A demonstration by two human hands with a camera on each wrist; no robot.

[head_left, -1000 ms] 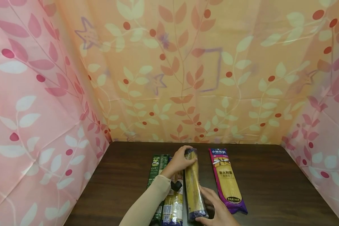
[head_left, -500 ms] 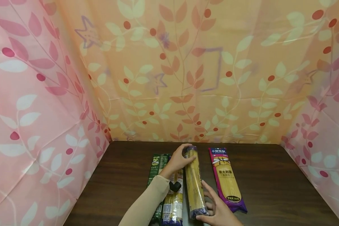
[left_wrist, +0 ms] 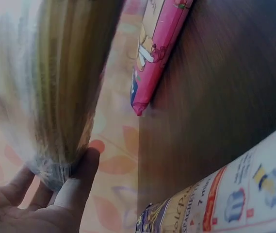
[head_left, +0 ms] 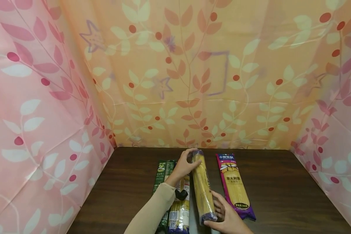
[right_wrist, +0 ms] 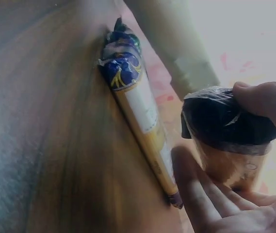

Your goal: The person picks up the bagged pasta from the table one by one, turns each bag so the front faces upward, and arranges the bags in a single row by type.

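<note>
Both hands hold a clear-wrapped pack of spaghetti [head_left: 203, 188] with dark purple ends, its length running away from me. My left hand [head_left: 183, 166] grips the far end, thumb across the top. At the near end my right hand [head_left: 229, 217] holds it between the thumb and the fingers along the right side. In the left wrist view the pack [left_wrist: 55, 82] is above the table, its end between the fingers. The right wrist view shows the dark end [right_wrist: 230, 121] under the right thumb.
On the dark wooden table [head_left: 280, 188], a spaghetti pack with a white label [head_left: 179, 214] and a green pack [head_left: 161, 175] lie side by side at left, partly under the left arm. A pink and purple pasta pack [head_left: 235, 187] lies at right. Patterned curtains [head_left: 175, 81] surround the table.
The held pack has shifted slightly up and away from me, with its near end moving a little right. Both hands have moved with it; the other packs lie as before.
</note>
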